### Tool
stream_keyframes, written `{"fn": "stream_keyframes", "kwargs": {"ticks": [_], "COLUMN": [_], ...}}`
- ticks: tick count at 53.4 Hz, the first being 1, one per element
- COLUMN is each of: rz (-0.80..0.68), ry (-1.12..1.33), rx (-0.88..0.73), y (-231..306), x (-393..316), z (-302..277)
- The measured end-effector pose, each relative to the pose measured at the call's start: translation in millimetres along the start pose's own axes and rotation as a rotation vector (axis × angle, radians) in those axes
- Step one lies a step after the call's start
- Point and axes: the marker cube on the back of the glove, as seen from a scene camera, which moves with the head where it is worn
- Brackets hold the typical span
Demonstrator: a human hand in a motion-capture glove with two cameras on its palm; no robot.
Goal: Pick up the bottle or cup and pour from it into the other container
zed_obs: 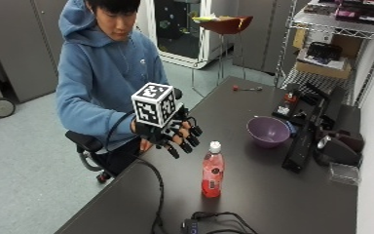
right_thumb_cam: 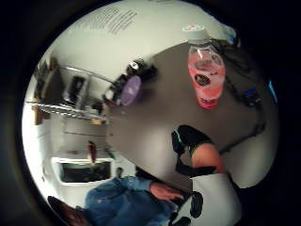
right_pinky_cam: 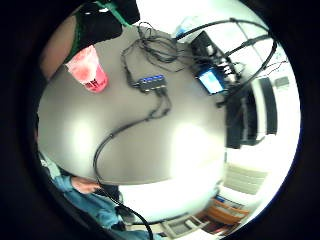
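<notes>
Nothing is done yet: the capped bottle (zed_obs: 213,169) stands untouched near the surface's (zed_obs: 258,185) front edge, the bowl (zed_obs: 268,130) sits apart toward the far edge, and the hand (zed_obs: 171,132) is held above the near corner, fingers spread and holding nothing.

The person wears a light blue hooded sweatshirt (zed_obs: 93,73) with the hood down behind the neck and long sleeves reaching the wrists. The right hand (zed_obs: 171,134) wears a black glove whose fingertips end in black caps, with bare finger showing between the black bands. In the thumb side palm view white plastic sits by the black straps
</notes>
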Motion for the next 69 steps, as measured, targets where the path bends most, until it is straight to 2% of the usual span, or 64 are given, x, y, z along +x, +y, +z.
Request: {"fn": "stream_keyframes", "kwargs": {"ticks": [18, 36, 55, 69], "rz": [-0.004, 0.078, 0.125, 0.099], "ry": [0.093, 0.054, -0.435, -0.744], "rx": [-0.036, 0.025, 0.066, 0.108], "y": [6.6, 4.9, -19.7, -41.1], "x": [8.2, 77.1, 149.6, 146.9], "z": [-26.1, -40.7, 16.2, 62.1]}}
